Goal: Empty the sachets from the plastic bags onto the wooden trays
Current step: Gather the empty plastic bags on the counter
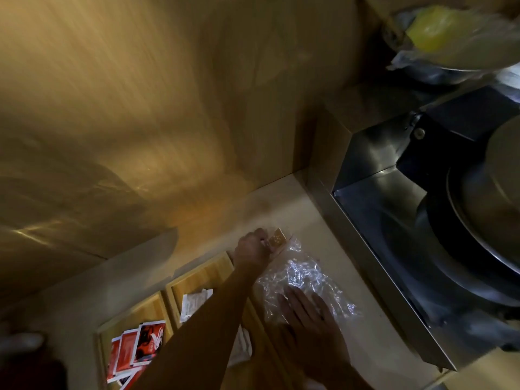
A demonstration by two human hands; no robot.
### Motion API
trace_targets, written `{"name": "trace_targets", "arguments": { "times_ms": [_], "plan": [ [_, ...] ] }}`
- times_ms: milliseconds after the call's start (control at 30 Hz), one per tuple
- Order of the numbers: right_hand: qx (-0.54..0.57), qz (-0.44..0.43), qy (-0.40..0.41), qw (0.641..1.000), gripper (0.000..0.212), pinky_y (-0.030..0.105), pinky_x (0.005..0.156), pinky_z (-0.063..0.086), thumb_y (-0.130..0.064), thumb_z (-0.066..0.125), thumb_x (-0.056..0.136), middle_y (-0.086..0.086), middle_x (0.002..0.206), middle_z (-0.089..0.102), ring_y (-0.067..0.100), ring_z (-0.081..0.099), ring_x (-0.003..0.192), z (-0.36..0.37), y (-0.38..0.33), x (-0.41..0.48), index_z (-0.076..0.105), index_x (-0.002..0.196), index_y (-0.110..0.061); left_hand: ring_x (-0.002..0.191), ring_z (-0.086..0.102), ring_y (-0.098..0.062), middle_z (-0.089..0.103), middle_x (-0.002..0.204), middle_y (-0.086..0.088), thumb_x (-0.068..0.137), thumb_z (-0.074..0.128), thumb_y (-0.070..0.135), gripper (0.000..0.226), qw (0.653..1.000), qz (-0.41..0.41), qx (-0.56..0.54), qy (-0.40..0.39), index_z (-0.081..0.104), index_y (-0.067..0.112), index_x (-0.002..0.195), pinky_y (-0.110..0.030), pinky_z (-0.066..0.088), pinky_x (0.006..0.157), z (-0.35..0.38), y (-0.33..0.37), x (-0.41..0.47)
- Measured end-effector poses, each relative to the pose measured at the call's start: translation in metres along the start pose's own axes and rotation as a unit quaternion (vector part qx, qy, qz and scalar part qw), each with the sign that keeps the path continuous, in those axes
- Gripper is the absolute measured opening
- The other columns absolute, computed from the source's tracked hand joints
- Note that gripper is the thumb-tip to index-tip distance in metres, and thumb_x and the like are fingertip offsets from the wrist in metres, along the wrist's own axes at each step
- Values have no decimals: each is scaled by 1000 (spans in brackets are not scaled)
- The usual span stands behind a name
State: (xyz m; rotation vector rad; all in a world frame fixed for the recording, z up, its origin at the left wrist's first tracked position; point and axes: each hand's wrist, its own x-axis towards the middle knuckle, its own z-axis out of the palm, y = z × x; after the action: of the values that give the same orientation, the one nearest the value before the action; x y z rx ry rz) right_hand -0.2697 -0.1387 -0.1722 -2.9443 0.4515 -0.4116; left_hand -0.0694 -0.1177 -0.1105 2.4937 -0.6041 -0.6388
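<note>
A crumpled clear plastic bag (301,274) lies on the pale counter beside the wooden trays. My right hand (308,316) rests flat on the bag's near end, fingers spread. My left hand (251,249) reaches across the trays to the bag's far end and pinches a small orange sachet (277,239) at the bag's mouth. The left wooden tray (152,308) holds several red sachets (140,347). The middle tray (211,273) holds white sachets (194,304), partly hidden by my left forearm.
A wooden wall (168,108) rises right behind the counter. To the right is a steel-lined recess (374,192) with a large round metal lid (495,192). A yellow item in a plastic wrap (433,29) sits on a bowl at the top right.
</note>
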Motion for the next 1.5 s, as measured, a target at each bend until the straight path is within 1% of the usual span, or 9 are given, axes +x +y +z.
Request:
{"name": "trace_targets", "arguments": {
  "times_ms": [133, 233, 500, 767, 1000, 1133, 1233, 1333, 1500],
  "plan": [
    [9, -13, -17, 1000, 48, 39, 106, 32, -47, 43, 90, 1, 135, 54, 14, 45, 130, -2, 2, 1, 55, 127, -20, 59, 53, -12, 58, 65, 1, 81, 58, 26, 20, 972, -14, -230, 40, 51, 22, 62, -19, 41, 52, -24, -1, -19],
    [24, -16, -46, 999, 48, 41, 107, 31, -44, 40, 91, 2, 139, 48, 16, 47, 129, -3, 0, 0, 54, 128, -18, 55, 49, -13, 55, 63, -2, 92, 50, 6, 28, 926, -44, -364, 87, 56, 15, 66, -16, 41, 47, -50, -8, -43],
    [10, -6, -141, 990, 56, 42, 110, 20, -43, 20, 96, 7, 138, 52, 18, 33, 133, -12, 0, 3, 51, 131, -12, 51, 59, -18, 61, 63, -12, 86, 60, 3, 14, 853, -165, -473, 147, 58, 4, 72, -21, 51, 45, -80, -63, -128],
    [34, 28, -213, 976, 56, 37, 112, 15, -44, 17, 96, 6, 138, 53, 20, 46, 130, -24, -3, 5, 50, 132, -16, 48, 59, -16, 66, 70, -13, 85, 63, 11, 16, 888, -270, -339, 155, 57, 3, 97, -19, 39, 33, -38, -94, -158],
    [58, 55, -226, 971, 59, 36, 101, 26, -43, 12, 95, 4, 130, 61, 16, 44, 125, -30, -11, 13, 58, 122, -18, 59, 65, -22, 67, 80, -10, 88, 60, 26, 18, 934, -235, -222, 153, 55, 12, 97, -36, 55, 56, -41, -90, -171],
    [87, 34, -249, 964, 50, 37, 104, 27, -37, 29, 85, 1, 143, 45, 17, 38, 135, -44, -11, 37, 51, 126, -19, 75, 68, -24, 70, 84, -6, 89, 57, 29, 15, 954, -180, -167, 171, 58, 17, 96, -35, 54, 66, -47, -66, -172],
    [158, 110, -246, 950, 34, 36, 88, 34, -34, 30, 79, 2, 106, 59, 25, 54, 112, -61, -7, 59, 57, 91, -18, 84, 63, -23, 68, 90, -6, 90, 55, 18, 10, 971, -95, -162, 150, 61, 12, 95, -29, 46, 68, -40, -36, -166],
    [164, 202, -176, 949, 27, 37, 91, 34, -22, 42, 82, 5, 110, 62, 26, 55, 109, -72, 3, 72, 62, 98, -14, 97, 56, -17, 58, 105, 1, 89, 54, 13, 21, 990, -5, -103, 95, 59, 13, 109, -18, 45, 72, -18, -4, -160],
    [129, 331, -174, 919, 33, 41, 98, 34, -18, 48, 80, 9, 123, 54, 27, 48, 118, -77, 21, 78, 55, 112, -12, 100, 70, -20, 72, 112, -5, 59, 63, 55, 61, 992, 95, 77, 13, 59, 22, 111, -30, 58, 79, 30, 16, -147]
  ]
}}
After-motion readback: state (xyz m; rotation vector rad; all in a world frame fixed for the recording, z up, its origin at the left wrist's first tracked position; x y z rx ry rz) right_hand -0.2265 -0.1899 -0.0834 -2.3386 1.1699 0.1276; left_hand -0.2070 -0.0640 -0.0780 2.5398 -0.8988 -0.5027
